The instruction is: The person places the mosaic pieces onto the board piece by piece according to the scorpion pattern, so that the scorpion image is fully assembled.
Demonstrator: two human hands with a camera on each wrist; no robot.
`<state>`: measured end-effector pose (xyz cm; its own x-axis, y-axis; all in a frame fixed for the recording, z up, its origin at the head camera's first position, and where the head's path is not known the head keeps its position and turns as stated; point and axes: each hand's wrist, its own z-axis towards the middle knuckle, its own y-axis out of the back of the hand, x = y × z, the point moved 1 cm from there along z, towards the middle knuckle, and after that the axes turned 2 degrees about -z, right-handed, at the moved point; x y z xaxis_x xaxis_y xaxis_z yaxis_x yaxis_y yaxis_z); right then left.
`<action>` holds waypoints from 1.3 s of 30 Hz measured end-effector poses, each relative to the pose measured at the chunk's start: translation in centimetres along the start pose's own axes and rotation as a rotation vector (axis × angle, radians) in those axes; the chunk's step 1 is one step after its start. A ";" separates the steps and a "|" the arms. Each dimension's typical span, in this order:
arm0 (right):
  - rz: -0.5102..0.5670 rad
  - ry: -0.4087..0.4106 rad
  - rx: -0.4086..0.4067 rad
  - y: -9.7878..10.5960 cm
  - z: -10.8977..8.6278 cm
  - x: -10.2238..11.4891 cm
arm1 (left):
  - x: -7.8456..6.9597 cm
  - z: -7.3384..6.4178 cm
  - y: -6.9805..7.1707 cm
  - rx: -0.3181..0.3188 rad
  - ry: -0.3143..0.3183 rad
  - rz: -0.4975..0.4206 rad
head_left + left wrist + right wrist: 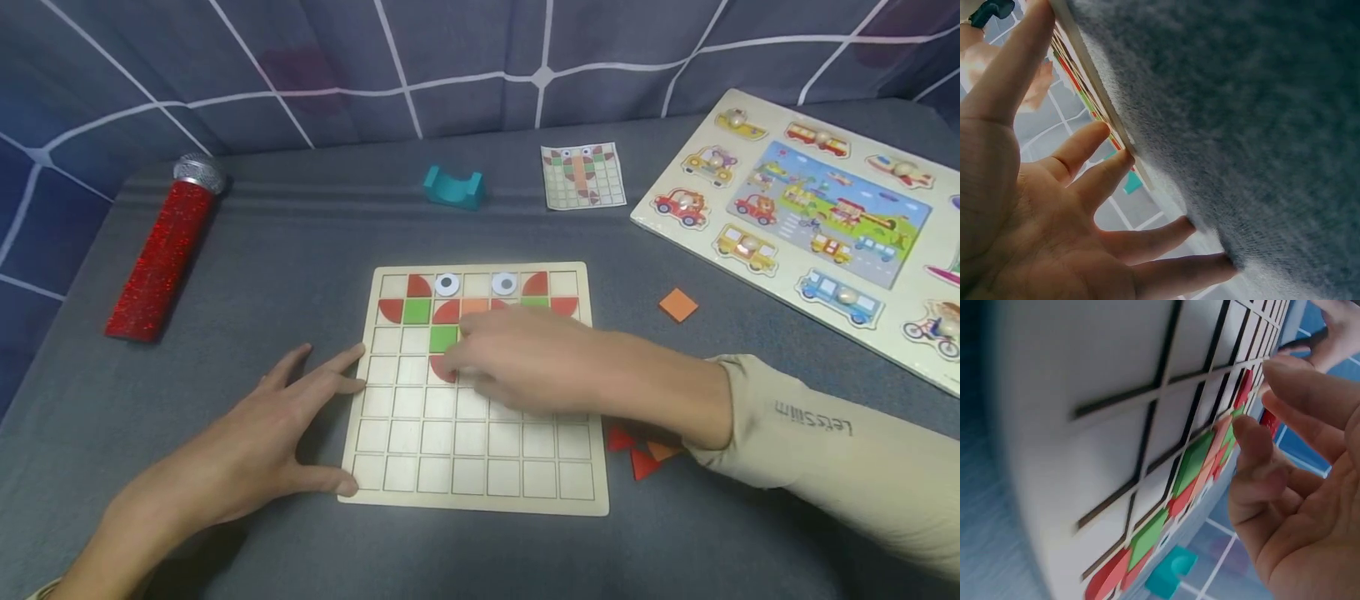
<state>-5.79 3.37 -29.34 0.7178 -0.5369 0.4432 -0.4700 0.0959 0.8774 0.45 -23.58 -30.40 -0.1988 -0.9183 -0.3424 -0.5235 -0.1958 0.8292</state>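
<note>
A pale wooden grid board (472, 473) lies on the table. At its left edge, the spread fingers and thumb of my left hand (288, 433) touch the rim. Over the upper middle hovers my right hand (536, 358), slightly blurred, its fingertips right by a red quarter-circle piece (442, 369). The right wrist view shows these fingers loosely bent, with no piece visible between them. Set into the upper rows are green squares (417, 311), red quarter-circles (391, 310), an orange square (475, 307) and two eye discs (447, 284). My right hand covers some middle cells.
A pattern card (583, 177) lies behind the board, near a teal holder (453, 188). At right are a vehicle peg puzzle (817, 221), a loose orange square (678, 305) and red pieces (643, 463) partly under my right forearm. A red microphone (163, 258) lies at left.
</note>
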 end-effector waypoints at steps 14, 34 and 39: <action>0.075 -0.064 -0.143 -0.8 -8.4 -3.9 | -0.3 -0.2 0.3 -0.019 -0.027 0.016; 0.007 -0.085 -0.046 -3.2 -15.7 -5.9 | -0.1 -0.3 0.0 -0.023 -0.052 -0.003; -0.044 -0.028 -0.132 -3.4 -15.9 -5.7 | -0.2 -0.3 0.1 -0.016 -0.041 0.023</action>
<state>-0.12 19.43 -31.98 0.7209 -0.5662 0.3997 -0.3654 0.1796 0.9134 0.70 -23.57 -30.12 -0.2445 -0.9077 -0.3411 -0.5051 -0.1810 0.8438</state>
